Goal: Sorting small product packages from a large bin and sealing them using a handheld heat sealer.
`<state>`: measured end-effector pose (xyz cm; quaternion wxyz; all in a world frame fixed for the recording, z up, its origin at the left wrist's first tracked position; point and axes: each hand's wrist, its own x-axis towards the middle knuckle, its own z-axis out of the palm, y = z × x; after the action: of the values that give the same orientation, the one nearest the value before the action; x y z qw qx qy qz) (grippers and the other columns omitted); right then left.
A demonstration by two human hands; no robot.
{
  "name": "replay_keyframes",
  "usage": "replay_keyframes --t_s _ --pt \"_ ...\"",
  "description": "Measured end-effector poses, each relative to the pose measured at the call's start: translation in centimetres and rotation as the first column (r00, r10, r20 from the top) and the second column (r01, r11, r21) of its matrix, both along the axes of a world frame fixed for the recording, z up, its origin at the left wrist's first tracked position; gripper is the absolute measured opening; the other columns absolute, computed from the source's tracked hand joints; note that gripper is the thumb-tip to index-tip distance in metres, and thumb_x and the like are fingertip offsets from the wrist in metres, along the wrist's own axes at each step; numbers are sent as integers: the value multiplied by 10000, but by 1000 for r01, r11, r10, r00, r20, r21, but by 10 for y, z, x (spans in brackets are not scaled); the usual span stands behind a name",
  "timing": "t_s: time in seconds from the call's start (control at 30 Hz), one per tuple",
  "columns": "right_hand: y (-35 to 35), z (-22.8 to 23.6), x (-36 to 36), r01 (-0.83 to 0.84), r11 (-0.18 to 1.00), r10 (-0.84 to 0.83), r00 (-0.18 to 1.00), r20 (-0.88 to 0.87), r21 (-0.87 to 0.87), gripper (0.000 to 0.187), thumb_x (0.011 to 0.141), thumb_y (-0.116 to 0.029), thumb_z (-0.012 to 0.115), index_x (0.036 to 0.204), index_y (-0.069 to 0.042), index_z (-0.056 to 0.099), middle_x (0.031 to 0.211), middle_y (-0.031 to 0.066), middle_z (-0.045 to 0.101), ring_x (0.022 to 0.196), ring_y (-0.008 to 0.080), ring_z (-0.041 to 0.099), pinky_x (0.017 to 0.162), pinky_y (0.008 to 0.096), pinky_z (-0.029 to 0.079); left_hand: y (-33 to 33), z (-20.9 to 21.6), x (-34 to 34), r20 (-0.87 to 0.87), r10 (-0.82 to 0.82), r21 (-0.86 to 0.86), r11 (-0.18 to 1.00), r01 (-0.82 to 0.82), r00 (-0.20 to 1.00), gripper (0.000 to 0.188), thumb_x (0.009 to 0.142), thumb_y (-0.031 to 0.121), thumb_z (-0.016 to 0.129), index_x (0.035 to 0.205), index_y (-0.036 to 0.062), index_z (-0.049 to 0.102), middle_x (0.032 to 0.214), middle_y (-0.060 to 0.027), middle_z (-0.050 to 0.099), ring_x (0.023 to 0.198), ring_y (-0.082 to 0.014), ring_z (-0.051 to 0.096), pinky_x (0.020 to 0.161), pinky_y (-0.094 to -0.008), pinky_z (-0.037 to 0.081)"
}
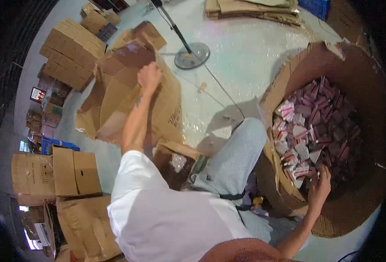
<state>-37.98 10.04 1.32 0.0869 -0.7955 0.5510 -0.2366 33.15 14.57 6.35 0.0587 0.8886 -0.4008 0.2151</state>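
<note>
The right hand [320, 183] is inside a big open carton [363, 78], just within its near edge and left of the near right part of the wall. Its fingers are bent in a narrow curl beside the small red-and-white packets [315, 118]; whether they grip one, I cannot tell. The packets lie heaped over the carton's bottom, the brighter ones along its left edge, the others in shade toward the right.

The left hand [149, 77] is well apart from it, at the right edge of a second open carton [169, 100], near that carton's far corner. Its fingers are folded into a fist; I cannot tell whether they pinch the cardboard.

Between the two cartons, the person's bent leg [245, 144] stands in the way, its knee close to the big carton's left edge. A smaller open box [162, 163] with crumpled clear plastic [177, 162] sits against the second carton's near edge.

On the floor [232, 56] beyond, a stand's round base [192, 56] has a thin cord [221, 83] running toward the knee. Farther off lie flattened cardboard sheets [252, 11] and a blue crate [314, 8]. Stacked cartons [73, 52] stand to the left.
</note>
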Motion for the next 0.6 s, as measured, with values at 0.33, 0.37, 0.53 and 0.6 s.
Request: replay_keyframes --t_s 0.33,0.37,0.53,0.6 --pt "-17 1 23 -53 999 52 997 -53 -11 239 926 -110 653 1147 -19 646 1213 179 643 984 391 661 815 434 537 11 30 -30 -28 16 -37 999 -17 999 306 837 310 708 975 42 656 878 -229 707 871 -420 688 757 -537 530" --pt "-18 7 28 -45 999 45 997 -62 -2 236 917 -120 661 1131 -20 651 1197 176 650 964 383 665 804 434 537 11 28 -29 -21 -3 -48 999 2 1000 306 837 310 708 975 42 656 878 -229 707 871 -420 688 757 -537 530" --pt "-13 16 26 24 998 -22 999 -35 57 250 909 -130 662 1134 -21 653 1193 169 654 964 371 668 796 443 538 1 31 -59 -51 -87 19 996 88 995 368 825 284 731 1079 35 637 927 -216 710 937 -417 675 803 -534 510" --pt "-13 13 25 -10 999 11 1000 -26 52 257 909 -121 658 1146 -21 651 1204 166 650 952 372 670 789 446 538 3 30 -59 -34 -102 -41 994 101 994 394 819 263 739 1122 38 623 1007 -210 698 1007 -401 653 852 -517 497"
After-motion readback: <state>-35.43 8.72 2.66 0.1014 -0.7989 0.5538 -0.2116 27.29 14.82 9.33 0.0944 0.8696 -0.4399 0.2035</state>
